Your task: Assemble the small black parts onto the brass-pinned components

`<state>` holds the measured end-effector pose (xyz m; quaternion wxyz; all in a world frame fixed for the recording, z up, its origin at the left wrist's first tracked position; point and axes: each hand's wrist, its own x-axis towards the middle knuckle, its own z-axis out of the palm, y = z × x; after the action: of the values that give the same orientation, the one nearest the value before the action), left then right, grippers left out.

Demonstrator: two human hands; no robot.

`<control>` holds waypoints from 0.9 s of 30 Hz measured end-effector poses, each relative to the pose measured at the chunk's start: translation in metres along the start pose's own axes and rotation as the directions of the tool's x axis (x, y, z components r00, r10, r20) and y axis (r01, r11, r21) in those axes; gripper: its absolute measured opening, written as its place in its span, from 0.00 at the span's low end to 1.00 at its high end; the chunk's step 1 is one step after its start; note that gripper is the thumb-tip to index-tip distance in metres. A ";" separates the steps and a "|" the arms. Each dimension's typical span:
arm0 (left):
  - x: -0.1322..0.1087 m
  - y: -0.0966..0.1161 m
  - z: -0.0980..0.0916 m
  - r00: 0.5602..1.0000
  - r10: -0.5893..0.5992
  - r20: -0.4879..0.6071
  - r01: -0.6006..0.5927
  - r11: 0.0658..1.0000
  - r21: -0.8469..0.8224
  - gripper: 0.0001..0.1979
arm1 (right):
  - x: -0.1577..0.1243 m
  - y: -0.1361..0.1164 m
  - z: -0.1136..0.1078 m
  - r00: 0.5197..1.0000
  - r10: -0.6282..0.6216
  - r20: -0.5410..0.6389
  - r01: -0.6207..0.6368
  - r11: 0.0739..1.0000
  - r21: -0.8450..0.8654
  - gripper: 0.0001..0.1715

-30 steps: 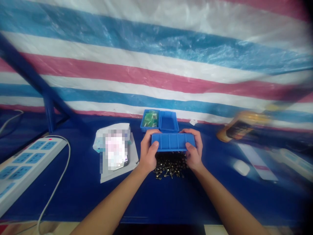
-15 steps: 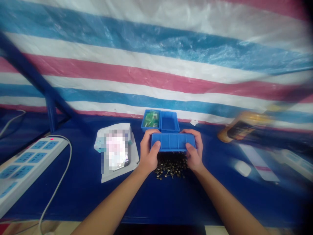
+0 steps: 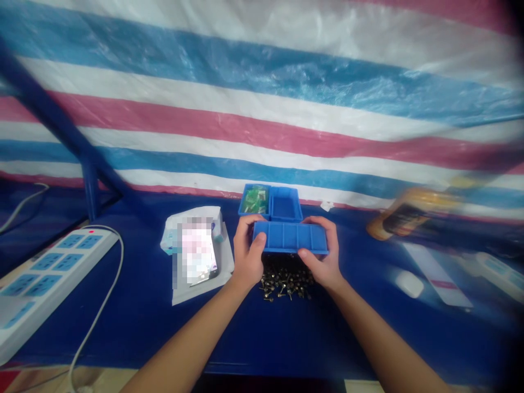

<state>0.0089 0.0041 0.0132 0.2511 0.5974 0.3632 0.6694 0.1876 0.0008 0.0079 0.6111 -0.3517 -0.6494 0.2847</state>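
Ribbed Blue Bin, Held in Two Hands over Loose Screws; Right Thumb Shifted

Item 1: blue bin [image 3: 290, 236], ribbed face toward the viewer, held level above the far part of the screw pile. Contents not visible; whether its underside touches the pile cannot be told.

Item 2: left hand [image 3: 249, 259], gripping the bin's left end, thumb on the ribbed face, fingers mostly hidden behind. Hold the same as half a second ago.

Item 3: right hand [image 3: 327, 259], gripping the right end, fingers over the top. Recent alteration: the thumb, half a second ago on the ribbed face, now lies further inward at the lower edge. Judged a change of grip only; the bin keeps its place between the hands, and the work appears no further along.

Item 4: screw pile [image 3: 286, 283], small metal pieces with heads, loose on the blue table [image 3: 262, 338], nearer the viewer than the bin.

Item 5: two blue trays, side by side behind the bin; the left tray [image 3: 241, 204] holds green packets [image 3: 257, 200], beside the right tray [image 3: 285, 206].

Item 6: phone [image 3: 213, 271], left of the hands, partly pixelated.

Item 7: power strip [image 3: 61, 273], far left.
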 end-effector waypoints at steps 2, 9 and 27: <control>0.000 0.000 0.000 1.000 -0.017 0.008 0.017 1.000 0.018 0.14 | 0.000 -0.002 0.000 1.000 0.008 -0.010 -0.008 1.000 -0.001 0.33; -0.002 0.000 0.001 0.996 -0.077 0.044 0.075 0.996 0.045 0.18 | 0.002 -0.002 0.002 0.995 0.056 -0.085 -0.055 0.998 0.020 0.28; 0.017 -0.007 -0.019 0.997 0.044 -0.058 0.012 0.683 0.730 0.24 | 0.013 0.011 -0.013 0.940 0.101 -0.324 -0.111 0.994 -0.013 0.21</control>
<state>-0.0134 0.0173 0.0177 -0.0264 0.6270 0.6029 0.4926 0.2019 0.0170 0.0075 0.6874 -0.4377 -0.5250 0.2454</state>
